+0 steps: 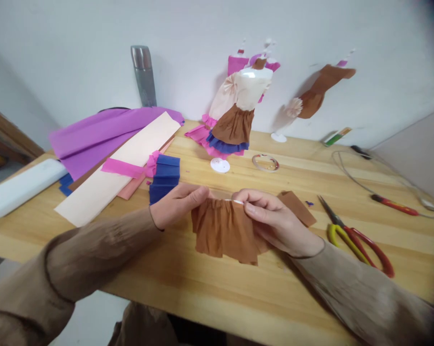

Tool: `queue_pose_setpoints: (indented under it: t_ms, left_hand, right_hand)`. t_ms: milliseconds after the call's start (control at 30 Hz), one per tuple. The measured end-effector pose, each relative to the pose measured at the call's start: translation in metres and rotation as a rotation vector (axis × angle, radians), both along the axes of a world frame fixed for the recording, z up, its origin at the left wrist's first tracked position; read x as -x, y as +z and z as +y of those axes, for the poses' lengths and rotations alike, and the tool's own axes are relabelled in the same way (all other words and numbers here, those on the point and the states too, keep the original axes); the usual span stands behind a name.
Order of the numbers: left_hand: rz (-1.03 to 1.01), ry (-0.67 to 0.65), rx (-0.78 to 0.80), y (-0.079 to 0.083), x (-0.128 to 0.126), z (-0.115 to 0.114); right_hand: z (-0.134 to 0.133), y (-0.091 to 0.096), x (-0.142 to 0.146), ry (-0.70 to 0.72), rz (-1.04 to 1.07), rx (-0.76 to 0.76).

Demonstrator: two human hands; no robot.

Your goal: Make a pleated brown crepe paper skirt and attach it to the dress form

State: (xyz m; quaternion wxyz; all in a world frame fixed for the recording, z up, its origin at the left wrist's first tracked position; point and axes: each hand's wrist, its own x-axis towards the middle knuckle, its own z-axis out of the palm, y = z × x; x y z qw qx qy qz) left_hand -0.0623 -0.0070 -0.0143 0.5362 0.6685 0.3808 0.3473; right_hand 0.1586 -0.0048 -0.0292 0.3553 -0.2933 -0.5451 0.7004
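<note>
A gathered piece of brown crepe paper [222, 233], shaped like a small skirt, hangs above the front part of the table. Its pleated top edge shows a thin white strip. My left hand [177, 204] pinches the top left corner between thumb and fingers. On the other side, my right hand [280, 221] grips the top right end, thumb towards me. Behind the paper stands a small dress form [253, 86] with a cream top and layered brown, blue and pink skirts. Close to my left hand lies pleated blue crepe paper [164, 175].
Scissors [346, 235] and a folded brown piece [298, 207] lie on the right, near a cable [393, 204]. Purple crepe paper [109, 132], a cream strip [130, 163] and a grey flask [144, 77] are at left. Another dressed form [319, 89] stands back right. A clear ring [265, 163] lies centrally.
</note>
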Motion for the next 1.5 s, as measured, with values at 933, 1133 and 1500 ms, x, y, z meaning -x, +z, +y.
queue_pose_setpoints:
  t_ms: [933, 1133, 1500]
  left_hand:
    - [-0.268, 0.344, 0.174, -0.011, -0.003, 0.006]
    - [-0.235, 0.313, 0.305, -0.015, -0.002, 0.009]
    - [-0.025, 0.528, -0.238, -0.014, -0.004, 0.003]
  right_hand:
    - [0.013, -0.017, -0.005, -0.251, -0.301, -0.868]
    - [0.012, -0.019, -0.004, -0.239, -0.298, -0.852]
    - [0.013, -0.021, -0.002, -0.243, -0.275, -0.797]
